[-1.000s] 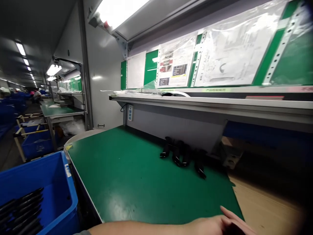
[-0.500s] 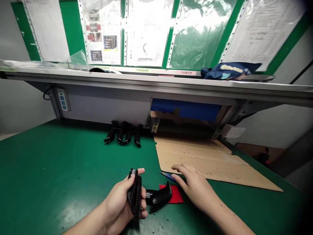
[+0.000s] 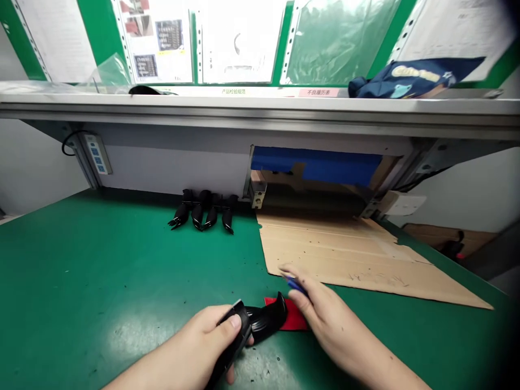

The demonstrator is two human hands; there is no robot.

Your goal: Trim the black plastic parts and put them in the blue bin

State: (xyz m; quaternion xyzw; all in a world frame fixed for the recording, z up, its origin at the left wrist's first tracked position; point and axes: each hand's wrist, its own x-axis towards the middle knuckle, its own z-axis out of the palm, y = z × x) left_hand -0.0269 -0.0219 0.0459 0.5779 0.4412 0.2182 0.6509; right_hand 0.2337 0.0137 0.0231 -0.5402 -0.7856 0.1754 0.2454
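My left hand (image 3: 199, 338) is closed around a black plastic part (image 3: 228, 352), its thumb lying on the part's upper end. Right behind it on the bench lies a curved, glossy black plastic piece (image 3: 266, 320), partly covered by the held part. That piece rests against a red square pad (image 3: 297, 318). Between the thumb and fingers of my right hand (image 3: 325, 311) is a slim blue tool with a pointed tip (image 3: 296, 285), raised just over the bench. The fingers hide part of the tool, and its exact kind cannot be made out.
Several black plastic pieces (image 3: 203, 211) stand in a row at the back of the green bench (image 3: 122, 260). A cardboard sheet (image 3: 333, 249) covers the right side, before an opening with a blue flap (image 3: 317, 164). Overhead runs a shelf (image 3: 227, 111) with a dark blue pouch (image 3: 410, 78).
My right hand has picked the blue tool up off the bench. My left hand has turned the black part and tilted it over to the right. The view has dipped and come closer.
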